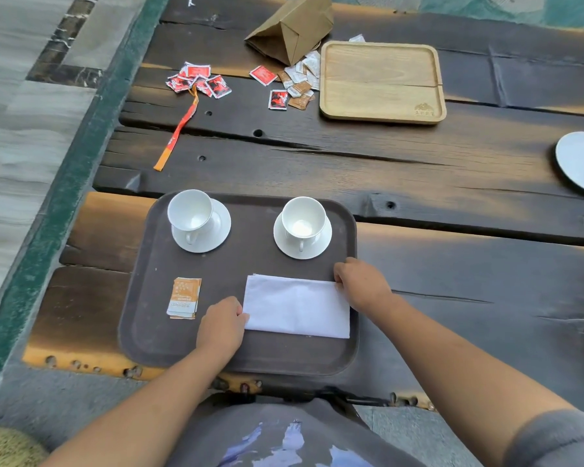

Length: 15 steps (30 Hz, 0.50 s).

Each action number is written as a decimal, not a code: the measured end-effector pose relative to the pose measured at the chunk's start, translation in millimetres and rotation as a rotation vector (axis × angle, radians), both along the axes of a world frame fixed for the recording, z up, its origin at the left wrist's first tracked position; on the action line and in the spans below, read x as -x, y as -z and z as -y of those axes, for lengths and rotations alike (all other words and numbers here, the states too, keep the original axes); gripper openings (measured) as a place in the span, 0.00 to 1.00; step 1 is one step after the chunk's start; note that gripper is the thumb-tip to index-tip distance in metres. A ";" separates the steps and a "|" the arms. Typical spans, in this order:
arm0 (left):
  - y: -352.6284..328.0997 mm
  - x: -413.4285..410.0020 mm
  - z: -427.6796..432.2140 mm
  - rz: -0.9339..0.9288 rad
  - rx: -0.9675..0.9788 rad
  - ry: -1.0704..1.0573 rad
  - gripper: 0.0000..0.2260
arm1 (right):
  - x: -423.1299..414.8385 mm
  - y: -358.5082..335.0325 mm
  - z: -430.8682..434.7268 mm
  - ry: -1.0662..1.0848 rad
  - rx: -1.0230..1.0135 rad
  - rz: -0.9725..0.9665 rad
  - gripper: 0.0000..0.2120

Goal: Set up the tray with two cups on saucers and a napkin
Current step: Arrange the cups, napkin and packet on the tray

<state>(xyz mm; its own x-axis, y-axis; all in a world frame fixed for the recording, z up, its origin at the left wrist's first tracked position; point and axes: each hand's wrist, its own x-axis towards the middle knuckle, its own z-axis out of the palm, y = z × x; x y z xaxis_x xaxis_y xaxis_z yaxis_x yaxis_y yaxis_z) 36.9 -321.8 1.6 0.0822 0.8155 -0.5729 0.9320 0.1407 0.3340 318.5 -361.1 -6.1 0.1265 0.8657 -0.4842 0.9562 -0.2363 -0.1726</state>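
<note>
A dark brown tray point(250, 261) lies on the wooden table right in front of me. At its back stand two white cups on white saucers: the left cup point(190, 210) on its saucer point(216, 235), the right cup point(303, 217) on its saucer point(321, 244). A folded white napkin point(297, 306) lies flat on the tray's front right. My left hand point(221, 323) pinches the napkin's left edge. My right hand point(361, 283) grips its upper right corner. A small stack of orange sachets point(183, 297) lies on the tray's front left.
A light wooden tray point(381, 82) sits at the back right, next to a brown paper bag point(292, 26) and scattered red and brown sachets point(199, 80). An orange strap point(179, 129) lies at the left. A white plate point(582, 161) shows at the right edge.
</note>
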 end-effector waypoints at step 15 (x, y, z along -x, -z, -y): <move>0.3 6.3 10.7 0.027 0.043 -0.028 0.07 | 4.1 -5.4 9.4 0.031 0.022 -0.027 0.04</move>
